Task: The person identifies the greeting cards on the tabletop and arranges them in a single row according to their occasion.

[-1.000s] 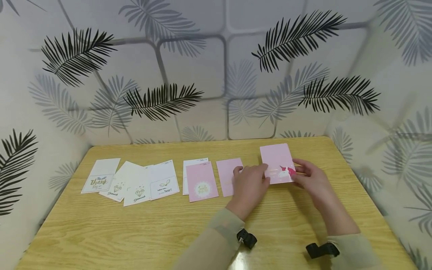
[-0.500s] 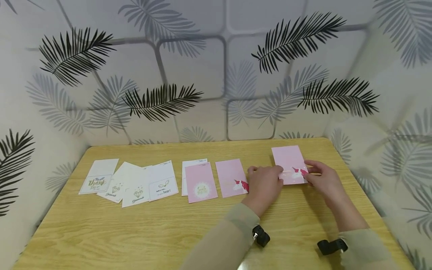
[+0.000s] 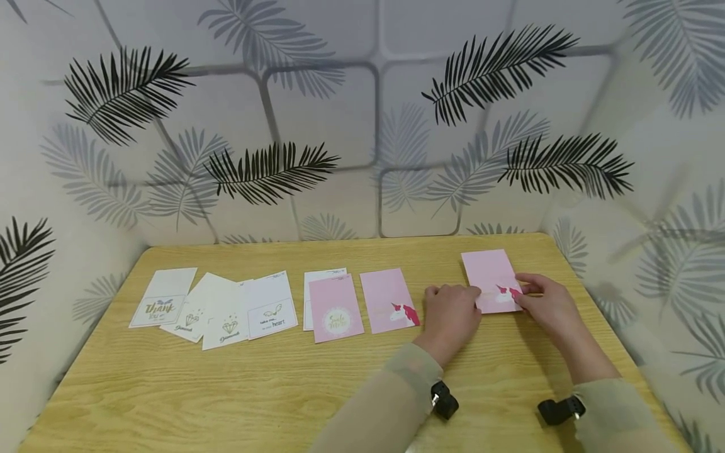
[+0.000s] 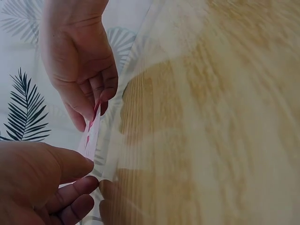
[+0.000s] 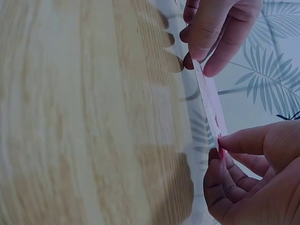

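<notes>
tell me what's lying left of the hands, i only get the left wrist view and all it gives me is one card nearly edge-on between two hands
Observer: The head view shows a second pink card on the table, just left of the left hand.
Operator: does it match the one being held
Observer: It looks so: the held card and that one both show a unicorn.
Operator: and the next thing further left
Observer: A third pink card, with a round white design, partly covering a white card.
</notes>
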### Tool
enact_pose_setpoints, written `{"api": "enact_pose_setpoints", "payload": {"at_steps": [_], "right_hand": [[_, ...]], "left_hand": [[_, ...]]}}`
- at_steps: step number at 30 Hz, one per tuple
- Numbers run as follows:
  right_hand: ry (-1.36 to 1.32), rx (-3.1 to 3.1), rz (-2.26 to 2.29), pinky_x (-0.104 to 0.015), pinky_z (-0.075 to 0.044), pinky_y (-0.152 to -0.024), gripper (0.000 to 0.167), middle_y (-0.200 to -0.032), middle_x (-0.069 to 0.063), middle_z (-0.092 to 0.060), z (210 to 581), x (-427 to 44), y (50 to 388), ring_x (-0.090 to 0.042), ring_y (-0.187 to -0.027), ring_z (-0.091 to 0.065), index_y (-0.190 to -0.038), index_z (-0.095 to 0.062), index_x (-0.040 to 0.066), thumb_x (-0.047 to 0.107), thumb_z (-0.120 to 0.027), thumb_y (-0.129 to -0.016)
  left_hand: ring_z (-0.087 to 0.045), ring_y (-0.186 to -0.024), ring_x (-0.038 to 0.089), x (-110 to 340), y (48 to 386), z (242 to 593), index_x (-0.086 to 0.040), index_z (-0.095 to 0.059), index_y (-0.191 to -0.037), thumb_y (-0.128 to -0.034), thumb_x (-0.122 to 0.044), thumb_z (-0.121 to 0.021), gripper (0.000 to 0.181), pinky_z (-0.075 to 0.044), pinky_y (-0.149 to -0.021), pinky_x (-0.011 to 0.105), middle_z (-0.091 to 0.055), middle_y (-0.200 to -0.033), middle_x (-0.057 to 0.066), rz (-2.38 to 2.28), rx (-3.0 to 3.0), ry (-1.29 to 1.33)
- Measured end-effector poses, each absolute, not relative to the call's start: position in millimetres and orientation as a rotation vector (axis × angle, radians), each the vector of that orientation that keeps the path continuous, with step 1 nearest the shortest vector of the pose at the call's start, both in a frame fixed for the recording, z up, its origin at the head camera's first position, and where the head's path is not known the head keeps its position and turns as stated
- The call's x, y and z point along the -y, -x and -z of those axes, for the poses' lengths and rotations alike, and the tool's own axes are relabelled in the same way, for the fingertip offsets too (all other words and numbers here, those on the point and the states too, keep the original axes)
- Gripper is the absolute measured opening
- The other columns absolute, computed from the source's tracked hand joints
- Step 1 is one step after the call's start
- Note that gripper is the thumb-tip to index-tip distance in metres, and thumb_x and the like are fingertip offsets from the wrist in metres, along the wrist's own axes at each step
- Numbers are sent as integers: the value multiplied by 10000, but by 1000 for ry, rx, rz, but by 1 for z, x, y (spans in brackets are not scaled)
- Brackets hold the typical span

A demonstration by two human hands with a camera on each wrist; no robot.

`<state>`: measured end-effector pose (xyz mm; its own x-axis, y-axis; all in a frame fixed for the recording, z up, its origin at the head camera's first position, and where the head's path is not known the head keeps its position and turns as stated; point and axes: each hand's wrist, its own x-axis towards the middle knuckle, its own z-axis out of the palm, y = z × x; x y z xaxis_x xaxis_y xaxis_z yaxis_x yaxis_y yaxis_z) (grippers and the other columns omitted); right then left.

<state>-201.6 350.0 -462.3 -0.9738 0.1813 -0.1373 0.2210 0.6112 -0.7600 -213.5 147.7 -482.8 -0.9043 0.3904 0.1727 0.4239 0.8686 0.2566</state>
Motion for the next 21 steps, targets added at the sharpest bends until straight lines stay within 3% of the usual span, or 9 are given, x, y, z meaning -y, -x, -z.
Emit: {"api": "enact_pose_setpoints", "payload": {"at_steps": [9, 21], "right_hand": [[-360, -2798, 1245, -224, -482, -761, 546, -1332, -308, -629, 464, -354, 202, -395, -1166, -604, -1551, -527, -97, 100, -656, -1058], [-315, -2830, 1150, -296, -513, -767, 492, -1277, -319, -652, 466, -358, 207, -415, -1125, -624, -1476, -569, -130, 90, -658, -1044]], "left_hand": [[-669, -1115, 141, -150, 207, 484, -333, -779, -1361, -1062, -353, -751, 301, -463, -1025, 420, -755, -1228, -126, 394, 2925, 705], [-579, -1267, 155, -144, 200, 480, -327, -676, -1486, -1102, -454, -663, 405, -455, -1091, 423, -660, -1402, -112, 297, 2983, 775]]}}
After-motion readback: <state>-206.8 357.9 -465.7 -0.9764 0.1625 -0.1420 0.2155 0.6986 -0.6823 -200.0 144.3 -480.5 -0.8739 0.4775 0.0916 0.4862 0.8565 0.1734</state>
